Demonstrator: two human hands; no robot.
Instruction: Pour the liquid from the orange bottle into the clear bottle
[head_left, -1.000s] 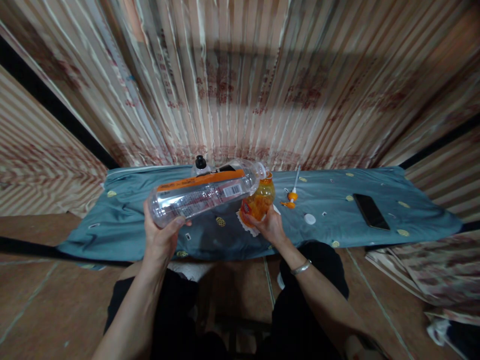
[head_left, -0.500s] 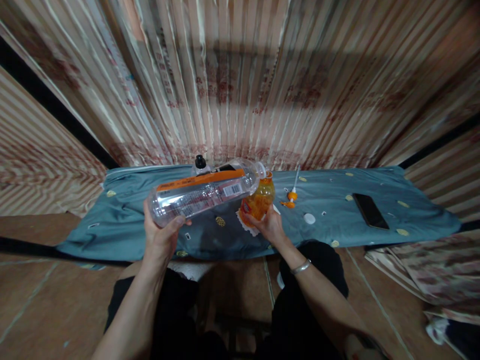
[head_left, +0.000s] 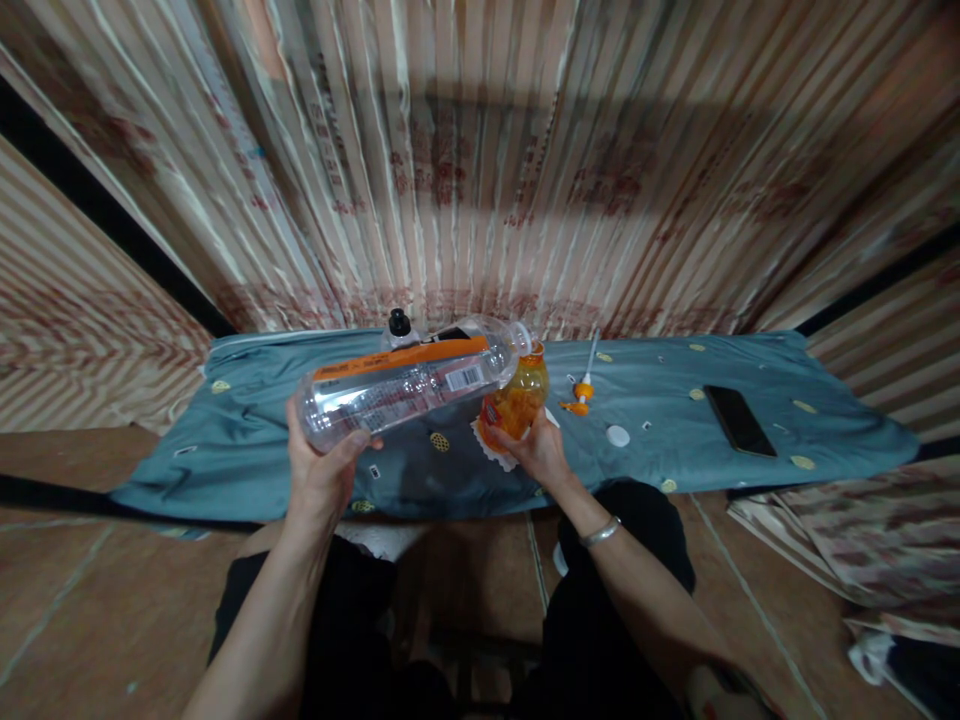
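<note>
Near the base of a large clear plastic bottle (head_left: 390,392) with an orange-and-silver label, my left hand (head_left: 324,468) is closed around it. The bottle lies tilted, its neck to the right, with its mouth at the open top of an amber bottle (head_left: 525,388). My right hand (head_left: 538,448) grips that amber bottle low on its body. Beneath the amber bottle a white scalloped-edged sheet (head_left: 504,460) partly shows. I cannot make out whether liquid is passing between the two mouths. An orange pump head with a pale tube (head_left: 583,392) lies just right of the amber bottle.
A white round cap (head_left: 618,436) and a black phone (head_left: 739,420) lie to the right on the blue-green cloth (head_left: 675,455). Behind the clear bottle stands a black-topped bottle (head_left: 400,325), partly hidden. A striped curtain (head_left: 480,200) hangs along the back.
Both hands and both bottles keep nearly the same position. The view has shifted very slightly.
</note>
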